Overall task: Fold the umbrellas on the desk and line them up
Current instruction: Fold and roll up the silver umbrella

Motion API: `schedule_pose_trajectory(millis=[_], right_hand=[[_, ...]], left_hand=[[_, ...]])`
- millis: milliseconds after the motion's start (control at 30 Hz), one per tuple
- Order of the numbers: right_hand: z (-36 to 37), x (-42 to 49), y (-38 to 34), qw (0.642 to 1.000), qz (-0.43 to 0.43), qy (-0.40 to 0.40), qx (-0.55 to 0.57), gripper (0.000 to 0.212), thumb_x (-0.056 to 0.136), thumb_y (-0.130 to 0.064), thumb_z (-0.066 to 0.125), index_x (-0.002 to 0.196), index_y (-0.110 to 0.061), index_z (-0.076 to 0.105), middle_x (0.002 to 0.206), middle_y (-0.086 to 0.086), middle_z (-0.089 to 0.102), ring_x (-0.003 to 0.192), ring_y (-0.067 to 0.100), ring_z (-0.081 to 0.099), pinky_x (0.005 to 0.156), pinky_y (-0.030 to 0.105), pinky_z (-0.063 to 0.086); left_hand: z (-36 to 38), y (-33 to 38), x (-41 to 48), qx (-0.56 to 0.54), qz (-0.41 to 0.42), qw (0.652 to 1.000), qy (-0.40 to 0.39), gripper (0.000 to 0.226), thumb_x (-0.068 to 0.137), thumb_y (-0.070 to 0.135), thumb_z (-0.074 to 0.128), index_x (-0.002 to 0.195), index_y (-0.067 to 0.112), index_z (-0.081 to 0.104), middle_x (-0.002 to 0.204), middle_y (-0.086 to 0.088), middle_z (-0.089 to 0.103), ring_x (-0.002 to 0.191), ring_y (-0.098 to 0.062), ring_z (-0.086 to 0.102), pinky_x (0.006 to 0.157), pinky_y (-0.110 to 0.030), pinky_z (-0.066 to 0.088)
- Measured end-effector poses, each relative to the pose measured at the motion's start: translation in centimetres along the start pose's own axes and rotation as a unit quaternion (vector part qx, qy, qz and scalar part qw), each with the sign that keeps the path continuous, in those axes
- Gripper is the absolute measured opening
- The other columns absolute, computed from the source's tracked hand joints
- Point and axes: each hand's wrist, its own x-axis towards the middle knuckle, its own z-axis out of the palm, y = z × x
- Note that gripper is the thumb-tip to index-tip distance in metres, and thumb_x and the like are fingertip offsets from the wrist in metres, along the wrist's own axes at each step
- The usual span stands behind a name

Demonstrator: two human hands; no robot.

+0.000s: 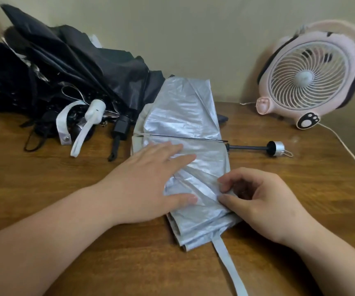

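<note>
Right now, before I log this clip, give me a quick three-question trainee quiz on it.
1. True or false: the left hand lies flat on the silver umbrella.
2. What does the right hand do? A) pinches the silver fabric B) makes an empty fist C) hangs idle
3. Fill in: the black umbrellas lie at the desk's far ____ side.
Key: 1 true; 2 A; 3 left.

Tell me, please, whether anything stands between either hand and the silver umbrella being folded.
Nothing visible does. The left hand lies flat on the silver umbrella, and the right hand pinches a fold at its right edge. The black umbrellas lie heaped behind, to the left.
</note>
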Motion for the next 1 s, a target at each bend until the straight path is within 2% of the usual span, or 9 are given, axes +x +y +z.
schedule_pose_trajectory(millis=[133,233,300,367,433,533,633,800,1000], right_hand=[[-0.5,-0.2,0.0,0.999,0.019,0.011,0.039,0.02,0.081,-0.009,0.083,0.084,-0.027,0.075,0.076,-0.01,0.074,0.069,0.011,0.067,0.065,0.017,0.052],[-0.9,0.0,0.2,0.999,0.019,0.016,0.024,0.02,0.082,-0.008,0.081,0.082,-0.027,0.075,0.074,-0.009,0.072,0.062,0.004,0.063,0.061,0.013,0.048],[-1.3,0.0,0.2,1.0,0.012,-0.004,0.014,0.019,0.082,-0.007,0.08,0.081,-0.026,0.075,0.072,-0.007,0.071,0.06,0.002,0.06,0.06,0.013,0.047],[-1.6,-0.2,0.1,0.999,0.002,-0.037,0.018,0.02,0.083,-0.005,0.08,0.082,-0.025,0.074,0.07,-0.007,0.069,0.058,0.002,0.058,0.059,0.015,0.047],[-1.7,-0.2,0.2,0.998,-0.012,-0.06,0.018,0.021,0.082,-0.003,0.08,0.085,-0.023,0.074,0.072,-0.009,0.069,0.058,0.002,0.057,0.059,0.016,0.047],[-1.9,-0.4,0.4,0.997,-0.043,-0.065,-0.003,0.024,0.079,-0.005,0.083,0.086,-0.026,0.073,0.079,-0.012,0.065,0.06,0.004,0.058,0.06,0.015,0.046],[-2.6,-0.4,0.4,0.998,-0.031,-0.054,-0.009,0.023,0.08,-0.009,0.082,0.09,-0.027,0.072,0.081,-0.006,0.066,0.063,0.011,0.062,0.06,0.019,0.049],[-3.1,0.0,0.1,0.988,0.046,-0.051,0.136,0.029,0.084,0.006,0.073,0.105,-0.014,0.069,0.081,0.011,0.071,0.051,0.024,0.059,0.053,0.036,0.052],[-3.3,-0.4,-0.2,0.975,0.045,-0.123,0.177,0.038,0.084,0.003,0.078,0.114,-0.019,0.07,0.077,0.02,0.071,0.047,0.025,0.06,0.05,0.033,0.05]], left_hand=[[0.5,-0.3,0.0,0.055,-0.001,0.995,-0.078,0.092,0.073,0.101,0.015,0.152,0.061,-0.01,0.161,0.026,-0.033,0.143,0.001,-0.041,0.122,-0.033,-0.02],[-0.5,-0.3,-0.2,0.022,-0.018,0.996,-0.084,0.096,0.067,0.104,0.018,0.153,0.062,0.007,0.16,0.031,-0.029,0.136,0.008,-0.045,0.118,-0.028,-0.022],[-1.0,0.4,0.0,-0.011,-0.026,0.998,-0.054,0.097,0.066,0.102,0.018,0.149,0.055,0.036,0.166,0.028,-0.011,0.143,0.008,-0.033,0.119,-0.024,-0.016],[-1.6,1.6,0.1,-0.028,-0.046,0.998,-0.025,0.088,0.072,0.097,0.019,0.126,0.044,0.063,0.168,0.02,0.012,0.154,0.0,-0.007,0.123,-0.026,-0.003],[-2.3,2.8,0.6,0.018,-0.064,0.998,-0.02,0.067,0.083,0.087,0.03,0.108,0.035,0.065,0.165,0.013,0.023,0.154,-0.008,0.008,0.123,-0.029,0.004],[-2.1,4.2,1.8,0.071,-0.023,0.997,-0.023,0.07,0.089,0.08,0.043,0.14,0.032,0.045,0.171,0.007,0.006,0.157,-0.012,-0.006,0.124,-0.031,-0.003],[-1.4,5.1,2.7,0.059,0.013,0.997,-0.056,0.091,0.083,0.091,0.033,0.158,0.045,0.01,0.169,0.016,-0.016,0.154,-0.01,-0.025,0.125,-0.038,-0.014],[1.6,4.8,2.6,0.074,0.019,0.995,-0.072,0.1,0.075,0.1,0.013,0.155,0.051,-0.021,0.164,0.017,-0.032,0.146,-0.009,-0.041,0.125,-0.049,-0.017],[2.3,4.6,2.9,0.075,0.034,0.994,-0.073,0.104,0.067,0.105,0.009,0.145,0.052,-0.037,0.157,0.022,-0.044,0.141,-0.007,-0.048,0.124,-0.051,-0.018]])
